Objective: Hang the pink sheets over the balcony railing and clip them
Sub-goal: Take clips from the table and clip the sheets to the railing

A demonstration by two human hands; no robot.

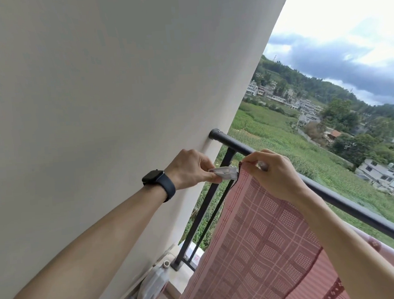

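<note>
The left grip (193,171) pinches a clear clip (225,174), its mouth at the edge of the pink sheet (257,239). Just right, the right grip (276,176) pinches the sheet's corner against the railing (361,212).

Pink sheet (257,234) of woven checked cloth, railing (351,204) of matt black metal, clip (226,173) of translucent plastic, wall (92,86) smooth, matt plaster.

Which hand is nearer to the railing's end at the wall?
Left. The left hand, holding a clip, is just below the railing end; the right hand pinches the pink sheet farther along.
</note>
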